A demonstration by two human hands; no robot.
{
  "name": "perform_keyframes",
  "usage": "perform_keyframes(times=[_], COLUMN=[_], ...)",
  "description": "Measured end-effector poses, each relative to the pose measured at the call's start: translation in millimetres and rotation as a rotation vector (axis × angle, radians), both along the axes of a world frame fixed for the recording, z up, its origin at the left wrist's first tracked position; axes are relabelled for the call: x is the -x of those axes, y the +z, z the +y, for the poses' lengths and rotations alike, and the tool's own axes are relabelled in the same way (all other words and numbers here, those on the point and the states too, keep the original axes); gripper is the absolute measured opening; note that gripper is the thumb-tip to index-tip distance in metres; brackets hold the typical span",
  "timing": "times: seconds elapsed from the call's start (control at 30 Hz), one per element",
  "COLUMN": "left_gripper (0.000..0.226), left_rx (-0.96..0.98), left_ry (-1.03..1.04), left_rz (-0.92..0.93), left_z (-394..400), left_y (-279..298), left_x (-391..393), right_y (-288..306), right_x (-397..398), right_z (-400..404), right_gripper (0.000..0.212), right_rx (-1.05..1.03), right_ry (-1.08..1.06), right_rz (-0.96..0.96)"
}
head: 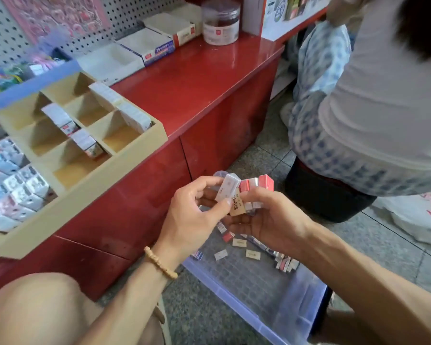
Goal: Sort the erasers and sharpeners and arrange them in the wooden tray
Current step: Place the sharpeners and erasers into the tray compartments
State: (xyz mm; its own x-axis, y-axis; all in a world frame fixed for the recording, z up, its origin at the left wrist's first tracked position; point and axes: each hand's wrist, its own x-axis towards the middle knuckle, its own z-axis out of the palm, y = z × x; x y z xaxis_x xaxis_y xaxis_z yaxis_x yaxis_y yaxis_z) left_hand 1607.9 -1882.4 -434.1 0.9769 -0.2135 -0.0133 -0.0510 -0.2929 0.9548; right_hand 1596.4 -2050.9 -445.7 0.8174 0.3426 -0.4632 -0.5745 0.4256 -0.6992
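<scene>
Erasers point(237, 195) are held in a small bunch between both hands, above a clear bin point(271, 282) on the floor. One white-wrapped eraser point(226, 188) is pinched by the left hand point(197, 215), thumb and fingers point(207, 181) curled round it. The rest of the bunch, incl. red-and-white packs point(258, 184) and a tan one point(238, 206), is cupped in the right hand point(269, 220), its fingers point(256, 196) curled over them. A bead bracelet point(159, 263) is worn on the left wrist.

Below the fingers, more loose erasers point(249, 252) are scattered over the bin's bottom, some bunched at its far right edge, others lying apart.

Up and left of the fingers, a wooden tray point(125, 155) is seen on a red surface point(197, 78), its near corner overhanging the edge. Its compartments are divided by slats; wrapped packs are leaned in a few of them: one stack point(60, 119) towards the middle, one point(87, 143) just nearer the fingers, two more point(125, 108) along the right side. Whether these are erasers or sharpeners cannot be told. Left of the tray, a blurred mass of small packs point(8, 185) is visible.

Further back on the surface, open cardboard boxes point(147, 46) and a clear jar point(220, 21) are set against a pegboard point(5, 33). To the right of the fingers, a second person point(358, 108) is crouched on the tiled floor point(259, 150), facing away.
</scene>
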Motion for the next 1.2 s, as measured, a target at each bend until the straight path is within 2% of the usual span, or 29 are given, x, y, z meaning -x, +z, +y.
perform_keyframes(times=[0.13,0.27,0.4,0.57,0.77,1.2], left_gripper=[0.024,0.02,0.017,0.015,0.019,0.013], left_rx=[0.123,0.133,0.128,0.012,-0.172,-0.597], left_ry=[0.047,0.133,0.271,0.43,0.497,0.332], left_rz=[0.05,0.057,0.075,-0.008,-0.08,-0.184], left_z=[3.1,16.3,39.5,76.4,117.5,79.3], left_y=[20.4,38.2,52.4,72.2,90.1,73.0], left_x=[-1.4,-2.9,-8.5,-23.6,-56.9,-141.5], right_y=[22.5,34.9,42.6,56.0,65.3,54.1], right_x=[-3.6,-11.6,-21.6,-40.4,-58.7,-71.7], right_z=[-1.3,13.7,28.4,47.7,66.2,53.3], right_gripper=[0.042,0.038,0.02,0.019,0.018,0.018], right_rx=[0.018,0.007,0.013,0.006,0.007,0.007], right_ry=[0.009,-0.023,-0.047,-0.033,-0.026,-0.071], right_rz=[-0.045,-0.089,-0.085,-0.107,-0.134,-0.092])
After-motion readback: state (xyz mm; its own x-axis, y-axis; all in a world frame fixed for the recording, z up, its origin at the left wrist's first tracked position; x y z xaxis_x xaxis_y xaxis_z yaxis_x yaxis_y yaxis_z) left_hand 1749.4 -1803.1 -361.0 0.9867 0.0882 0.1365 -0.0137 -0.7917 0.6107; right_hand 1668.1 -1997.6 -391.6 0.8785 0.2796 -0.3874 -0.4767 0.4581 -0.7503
